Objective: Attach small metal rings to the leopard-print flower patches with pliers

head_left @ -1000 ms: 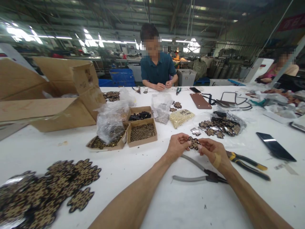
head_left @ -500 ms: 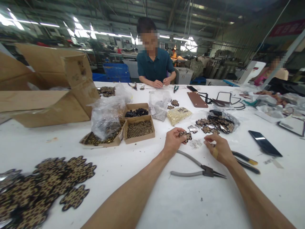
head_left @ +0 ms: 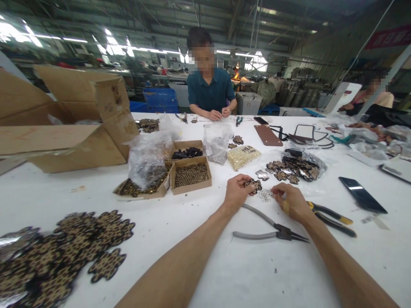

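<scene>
My left hand (head_left: 236,192) pinches a leopard-print flower-shaped patch (head_left: 256,185) by its left side. Just right of the patch lies a small heap of silvery rings (head_left: 265,196). At the heap's right edge is my right hand (head_left: 291,202), its thumb and fingertips pressed together; anything between them is too small to make out. Below the hands rest long-nosed pliers with grey handles (head_left: 284,232). Partly behind my right wrist lie pliers with black and yellow handles (head_left: 334,217). A pile of leopard-print patches (head_left: 77,244) spreads over the lower left of the table.
Cardboard trays of metal studs (head_left: 192,174) and a clear plastic bag (head_left: 146,160) stand left of centre. Beyond my hands lie a bag of yellowish pieces (head_left: 243,157) and bagged patches (head_left: 300,164). A phone (head_left: 362,194) lies right. A co-worker (head_left: 210,92) sits opposite; a large carton (head_left: 80,145) stands left.
My right hand has moved left to the heap of rings, and its fingertips have come together there. The left hand still holds the patch. The view has shifted slightly.
</scene>
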Demonstrator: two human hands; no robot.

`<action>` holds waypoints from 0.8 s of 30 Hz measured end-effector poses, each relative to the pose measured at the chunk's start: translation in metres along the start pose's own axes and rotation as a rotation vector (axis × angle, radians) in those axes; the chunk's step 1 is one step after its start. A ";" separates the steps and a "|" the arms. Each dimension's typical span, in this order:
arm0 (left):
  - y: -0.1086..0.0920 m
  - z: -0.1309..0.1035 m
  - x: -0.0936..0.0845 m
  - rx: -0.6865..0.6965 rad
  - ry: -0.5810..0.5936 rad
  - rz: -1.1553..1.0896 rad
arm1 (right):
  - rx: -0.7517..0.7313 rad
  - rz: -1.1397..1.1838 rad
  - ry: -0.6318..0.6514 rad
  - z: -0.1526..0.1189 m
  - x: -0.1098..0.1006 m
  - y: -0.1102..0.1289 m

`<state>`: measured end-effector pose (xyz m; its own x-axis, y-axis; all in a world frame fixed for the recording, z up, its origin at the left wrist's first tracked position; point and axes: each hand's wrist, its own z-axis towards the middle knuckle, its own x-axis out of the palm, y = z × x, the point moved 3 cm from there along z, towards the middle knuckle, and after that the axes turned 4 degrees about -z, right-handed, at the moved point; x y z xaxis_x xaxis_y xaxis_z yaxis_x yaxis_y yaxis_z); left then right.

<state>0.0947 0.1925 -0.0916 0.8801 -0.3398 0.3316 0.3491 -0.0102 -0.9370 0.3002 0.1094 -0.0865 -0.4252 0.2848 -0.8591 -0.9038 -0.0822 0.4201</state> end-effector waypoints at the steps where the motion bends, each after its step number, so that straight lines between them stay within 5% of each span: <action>1: -0.001 -0.001 0.000 0.000 -0.003 0.002 | -0.004 -0.010 0.016 0.001 0.001 -0.001; 8: -0.002 -0.004 0.001 -0.037 0.008 -0.009 | 0.035 0.010 -0.024 0.001 0.009 -0.006; 13: -0.004 -0.004 0.001 -0.018 0.039 -0.028 | 0.197 0.404 -0.205 -0.001 -0.001 0.002; 17: -0.008 -0.003 0.000 0.015 0.065 0.021 | 0.322 0.761 -0.195 -0.001 -0.006 0.016; 24: -0.007 -0.007 0.002 0.120 0.090 0.288 | 0.362 0.895 -0.128 -0.006 0.005 0.031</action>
<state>0.0919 0.1853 -0.0846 0.9181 -0.3944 0.0385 0.1298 0.2076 -0.9696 0.2695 0.1030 -0.0797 -0.9197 0.3631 -0.1492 -0.1702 -0.0263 0.9851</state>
